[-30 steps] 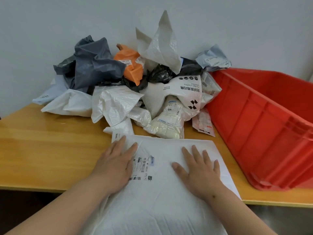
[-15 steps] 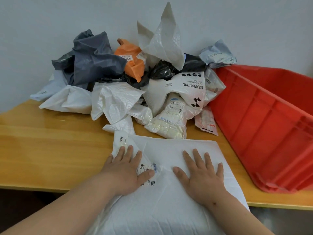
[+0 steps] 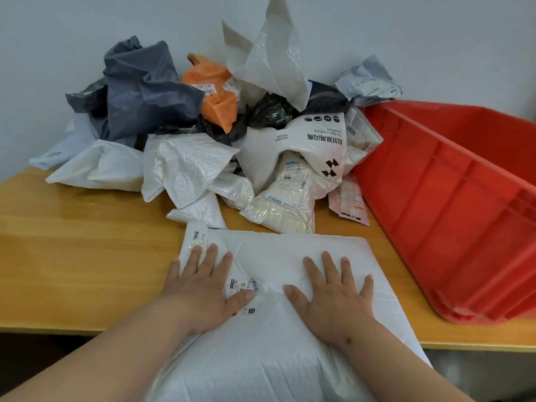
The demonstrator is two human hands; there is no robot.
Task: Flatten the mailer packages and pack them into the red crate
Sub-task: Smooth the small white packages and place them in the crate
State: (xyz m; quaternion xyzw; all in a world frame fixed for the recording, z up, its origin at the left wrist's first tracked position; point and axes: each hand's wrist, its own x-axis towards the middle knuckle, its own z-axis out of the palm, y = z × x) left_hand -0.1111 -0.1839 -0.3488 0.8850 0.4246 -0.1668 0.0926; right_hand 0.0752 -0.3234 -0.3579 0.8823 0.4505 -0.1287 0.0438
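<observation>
Both hands have slid back slightly, left hand (image 3: 203, 288) and right hand (image 3: 336, 294) pressing flat-fingered on the white mailer (image 3: 278, 256).

We faced a plain, pale grey-white wall (image 3: 87, 30) that ran unbroken behind everything, evenly lit with soft shadows. In front of it stood a wooden worktop (image 3: 72, 256) with a honey-yellow, glossy finish that caught a faint sheen. Below its near edge the space (image 3: 34, 361) was dark, and we could not make out the floor.
</observation>
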